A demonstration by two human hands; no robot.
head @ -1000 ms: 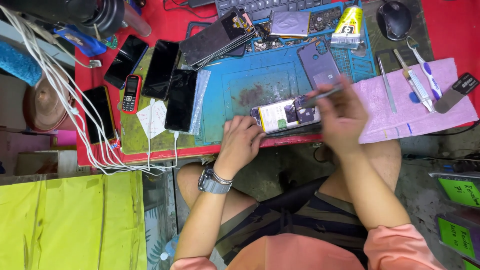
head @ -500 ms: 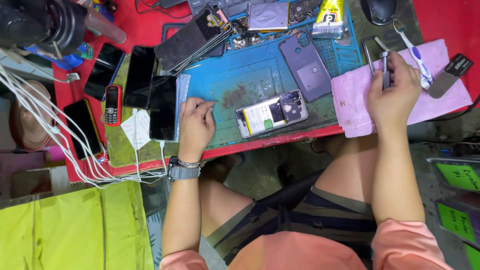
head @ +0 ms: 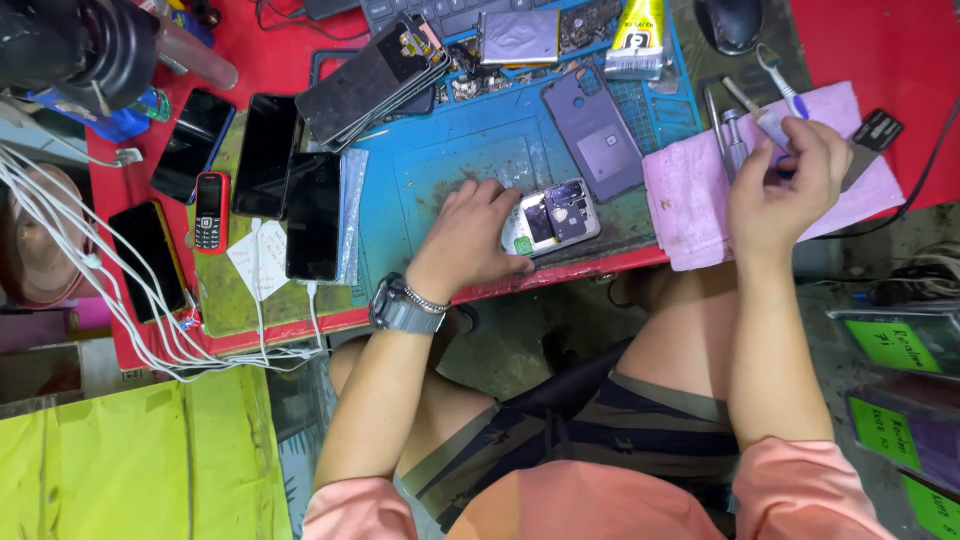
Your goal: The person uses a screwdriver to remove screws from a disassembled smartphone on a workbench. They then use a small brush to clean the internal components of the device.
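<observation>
An opened phone [head: 556, 214] with its back off lies on the blue work mat [head: 470, 150] near the table's front edge. My left hand [head: 468, 240] rests on the phone's left end and covers part of it; a watch is on that wrist. My right hand [head: 785, 185] is over the pink cloth [head: 688, 195] at the right, fingers closed on a slim tool [head: 770, 125] with a pale purple handle. More slim tools and tweezers [head: 714, 115] lie on the cloth beside it.
A purple phone back cover [head: 598, 130], a yellow glue tube [head: 638, 35] and a stack of phone panels [head: 375, 75] sit at the mat's far side. Black phones [head: 312, 215] and a small red keypad phone [head: 208, 210] lie left. White cables [head: 60, 225] hang off the left edge.
My left hand moved right from the bare mat onto the opened phone. My right hand took a slim tool off the pink cloth and lifted it.
</observation>
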